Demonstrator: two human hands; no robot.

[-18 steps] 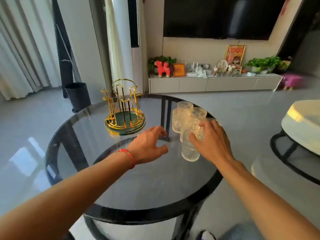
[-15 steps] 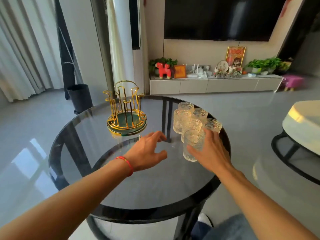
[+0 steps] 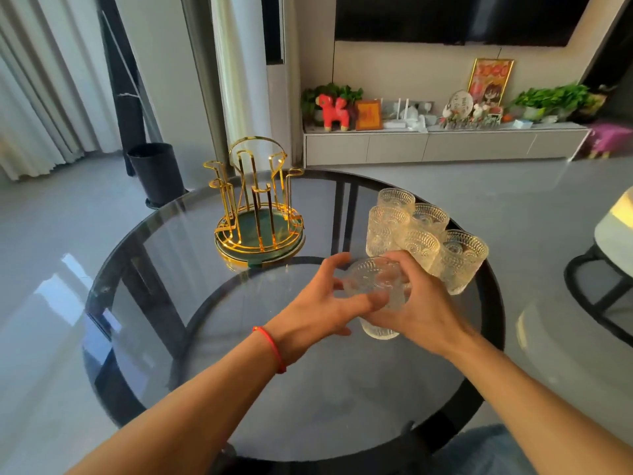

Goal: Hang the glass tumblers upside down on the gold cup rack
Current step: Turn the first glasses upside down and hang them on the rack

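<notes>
A gold cup rack (image 3: 258, 214) with empty upright prongs and a green base stands on the round glass table (image 3: 171, 320), far left of centre. A cluster of several patterned glass tumblers (image 3: 424, 234) stands upright at the table's right side. One tumbler (image 3: 376, 286) is lifted off the table and tilted toward me. My right hand (image 3: 421, 306) grips it from the right. My left hand (image 3: 318, 303), with a red string on the wrist, has its fingers around the tumbler's left side.
The table's dark rim (image 3: 493, 337) runs just right of the tumbler cluster. A black bin (image 3: 156, 173) stands on the floor behind the table. A second round table (image 3: 613, 241) sits at the right. A low cabinet (image 3: 442, 145) with ornaments lines the far wall.
My right hand has lifted the nearest tumbler off the table and tipped it toward me. My left hand has moved right and taken hold of its other side.
</notes>
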